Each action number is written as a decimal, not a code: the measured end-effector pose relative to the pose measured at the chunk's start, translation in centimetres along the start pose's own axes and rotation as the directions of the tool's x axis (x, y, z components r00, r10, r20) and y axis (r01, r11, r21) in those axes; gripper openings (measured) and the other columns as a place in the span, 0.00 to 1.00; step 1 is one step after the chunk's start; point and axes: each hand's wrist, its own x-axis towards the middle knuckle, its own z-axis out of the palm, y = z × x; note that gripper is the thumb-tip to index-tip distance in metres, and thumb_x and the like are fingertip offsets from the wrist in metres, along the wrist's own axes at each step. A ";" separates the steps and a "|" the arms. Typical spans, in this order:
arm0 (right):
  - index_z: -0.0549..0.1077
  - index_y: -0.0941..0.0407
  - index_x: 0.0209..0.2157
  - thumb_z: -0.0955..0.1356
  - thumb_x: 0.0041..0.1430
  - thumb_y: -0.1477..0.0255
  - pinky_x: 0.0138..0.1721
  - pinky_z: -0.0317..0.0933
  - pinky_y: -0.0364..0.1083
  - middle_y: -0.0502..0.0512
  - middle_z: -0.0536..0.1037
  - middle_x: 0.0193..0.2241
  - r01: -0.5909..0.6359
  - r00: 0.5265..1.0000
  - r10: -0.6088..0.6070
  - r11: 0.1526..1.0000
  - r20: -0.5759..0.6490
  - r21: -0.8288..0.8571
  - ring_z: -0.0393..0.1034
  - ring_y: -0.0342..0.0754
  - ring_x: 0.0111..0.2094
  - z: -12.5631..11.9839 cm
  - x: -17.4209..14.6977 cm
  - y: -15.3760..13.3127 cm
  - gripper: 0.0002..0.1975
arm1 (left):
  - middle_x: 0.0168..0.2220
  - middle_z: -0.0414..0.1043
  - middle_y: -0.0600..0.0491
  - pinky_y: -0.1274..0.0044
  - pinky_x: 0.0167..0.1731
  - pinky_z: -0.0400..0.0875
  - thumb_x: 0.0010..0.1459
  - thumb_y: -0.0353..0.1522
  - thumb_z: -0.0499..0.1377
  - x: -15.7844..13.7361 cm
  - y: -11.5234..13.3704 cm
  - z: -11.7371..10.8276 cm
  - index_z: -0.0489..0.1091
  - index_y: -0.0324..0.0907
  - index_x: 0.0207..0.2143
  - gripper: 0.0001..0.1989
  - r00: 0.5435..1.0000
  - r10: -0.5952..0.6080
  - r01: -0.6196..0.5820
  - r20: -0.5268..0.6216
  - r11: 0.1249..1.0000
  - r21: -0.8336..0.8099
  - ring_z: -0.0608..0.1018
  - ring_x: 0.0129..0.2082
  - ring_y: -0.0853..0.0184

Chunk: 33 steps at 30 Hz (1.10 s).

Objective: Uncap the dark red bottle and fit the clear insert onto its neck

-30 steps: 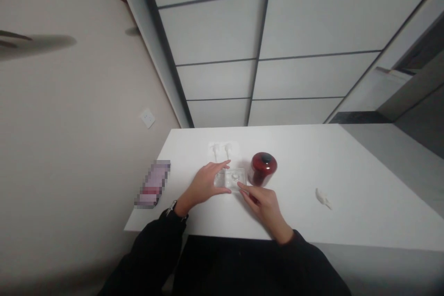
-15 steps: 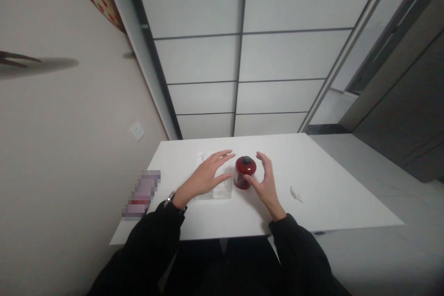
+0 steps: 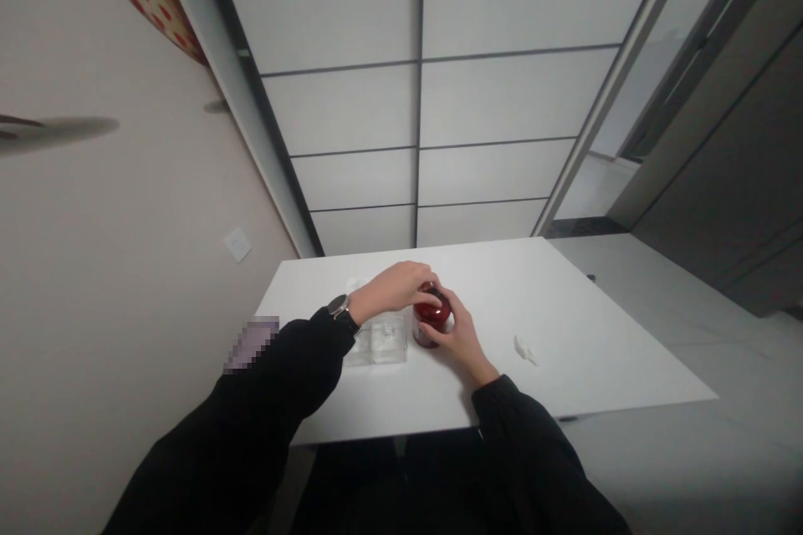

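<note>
A dark red, rounded bottle (image 3: 434,313) with a pale label stands upright on the white table. My left hand (image 3: 401,284), with a watch at its wrist, reaches over the top; its fingers are curled round the bottle's black cap and mostly hide it. Low on the bottle's right side, my right hand (image 3: 462,341) is closed round the body, thumb at the front. A clear divided box (image 3: 390,344) lies just left of the bottle, partly under my left forearm.
On the right of the white table (image 3: 583,359) lies a small crumpled white scrap (image 3: 524,349). A blurred-out purplish item (image 3: 252,344) is at the left edge, by my left sleeve. Behind the table stand white panelled doors (image 3: 477,175); a wall is on the left.
My left hand has moved right and onto the cap of the bottle. The right hand has closed from an open pose onto the bottle's side. The view has shifted slightly.
</note>
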 end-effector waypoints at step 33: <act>0.67 0.53 0.61 0.75 0.58 0.64 0.63 0.65 0.62 0.64 0.75 0.59 -0.058 0.998 0.059 0.998 0.010 -0.025 0.71 0.62 0.61 -0.3 -0.8 -1.1 0.31 | 0.42 0.82 0.50 0.75 0.43 0.70 0.63 0.27 0.66 2.3 -3.6 -3.7 0.77 0.40 0.48 0.10 0.999 0.003 -0.007 -0.040 0.994 -0.112 0.80 0.41 0.64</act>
